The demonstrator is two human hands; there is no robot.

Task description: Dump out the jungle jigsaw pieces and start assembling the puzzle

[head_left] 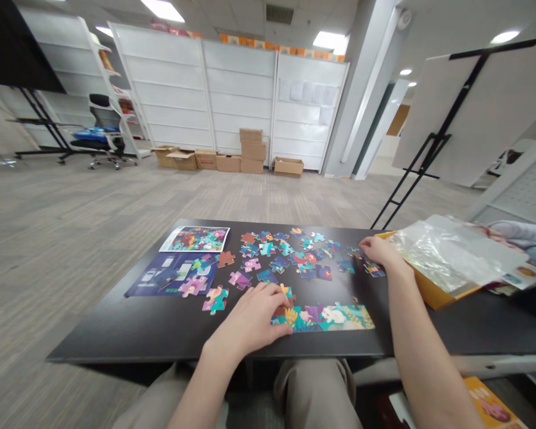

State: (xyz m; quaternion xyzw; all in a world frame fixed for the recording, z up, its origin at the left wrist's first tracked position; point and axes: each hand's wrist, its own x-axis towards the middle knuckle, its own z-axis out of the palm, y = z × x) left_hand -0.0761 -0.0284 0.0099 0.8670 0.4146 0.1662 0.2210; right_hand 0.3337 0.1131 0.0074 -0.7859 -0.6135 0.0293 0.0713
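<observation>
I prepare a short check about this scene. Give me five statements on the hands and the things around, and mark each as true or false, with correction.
1. The left hand is at the left end of the joined jigsaw strip. True.
2. The right hand lies on the printed picture sheet. False: it is at loose jigsaw pieces beside the yellow box.
3. The sheet lies near the far left corner of the table. True.
4. The strip shows a white rabbit. True.
5. The cardboard boxes stand on the table. False: they are across the room, by the white panels.
</observation>
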